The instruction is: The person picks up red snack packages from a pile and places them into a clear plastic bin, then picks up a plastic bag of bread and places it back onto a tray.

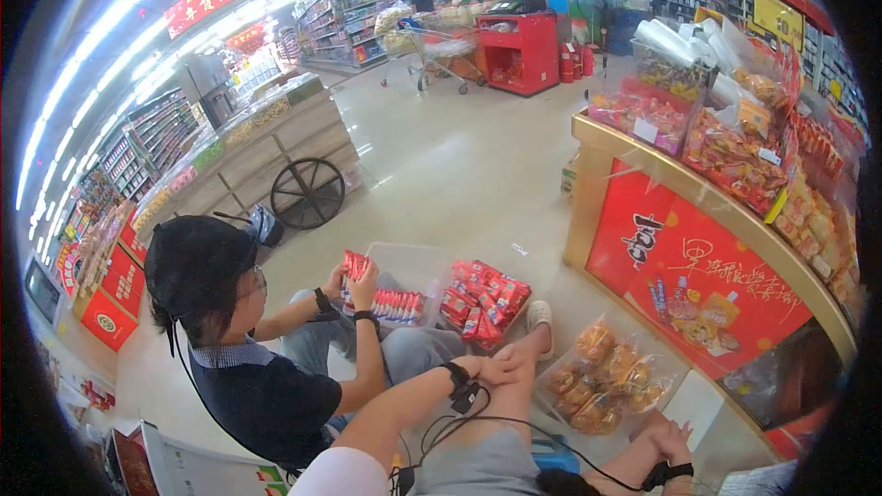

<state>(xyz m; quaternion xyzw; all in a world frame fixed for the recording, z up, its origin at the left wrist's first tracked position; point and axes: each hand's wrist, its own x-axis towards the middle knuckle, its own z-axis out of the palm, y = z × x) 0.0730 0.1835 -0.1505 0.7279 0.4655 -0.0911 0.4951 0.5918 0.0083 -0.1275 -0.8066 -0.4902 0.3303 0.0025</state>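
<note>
My left hand [498,366] lies over my own leg with its fingers stretched out and nothing in them. At the lower right, my right hand [675,443] rests on my other knee, fingers loosely extended and holding nothing. Between my legs and the display stand is a clear plastic tub [548,401] of wrapped round baked goods [602,377]. Beyond my left foot lies a pile of red packets [485,301]. Beside me, a co-worker [248,340] holds a red packet [355,264] in both hands above a clear bin [404,257] with rows of red packets [390,304].
A red and gold display stand [680,266] piled with bagged snacks rises on the right. Black cables [478,418] cross my lap. A wooden counter with a dark wheel [308,193] stands left; a shopping cart [441,50] and red cabinet [522,60] are farther back.
</note>
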